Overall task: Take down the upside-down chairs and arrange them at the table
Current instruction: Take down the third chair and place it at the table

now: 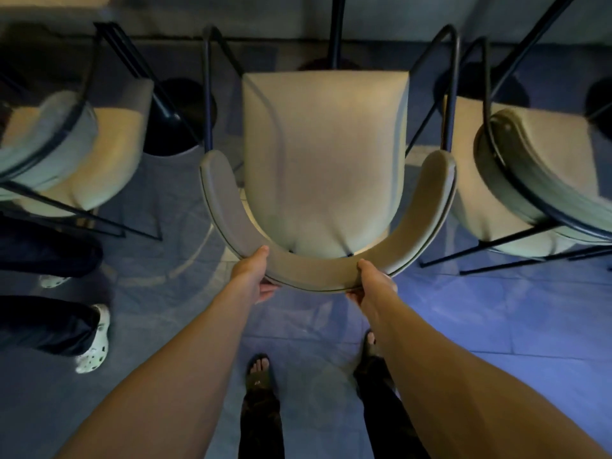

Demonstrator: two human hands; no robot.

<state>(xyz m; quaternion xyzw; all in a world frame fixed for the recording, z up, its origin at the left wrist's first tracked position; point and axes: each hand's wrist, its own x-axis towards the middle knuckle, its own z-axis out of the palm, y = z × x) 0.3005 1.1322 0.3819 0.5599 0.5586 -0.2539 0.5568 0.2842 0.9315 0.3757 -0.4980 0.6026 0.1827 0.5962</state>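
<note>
Below the camera, three chairs stand in a row on the tiled floor (496, 309), all upright on their legs. Each has a pale padded seat, a curved padded backrest and a thin dark metal frame. The middle chair (324, 154) is directly in front of the person, with its seat facing up and its U-shaped backrest (314, 273) nearest to the camera. The left chair (82, 154) and the right chair (530, 180) stand just beside it, each turned a little outward.

Two bare arms reach forward. The left hand (253, 276) grips the backrest of the middle chair on its left part, the thumb lying on top and the fingers curled under the edge. The right hand (372, 283) grips the same backrest on its right part in the same way, thumb on top and fingers below. Both hands are closed around the padding.

Behind the chairs, three round dark bases (180, 117) show on the floor, and a dark vertical post (337, 31) rises above the middle chair. The table top itself I cannot tell clearly.

At the bottom, the person's two feet in dark sandals (258, 376) stand on the floor. On the left side, a second person's two legs in dark trousers show, with two white clogs (96, 339).
</note>
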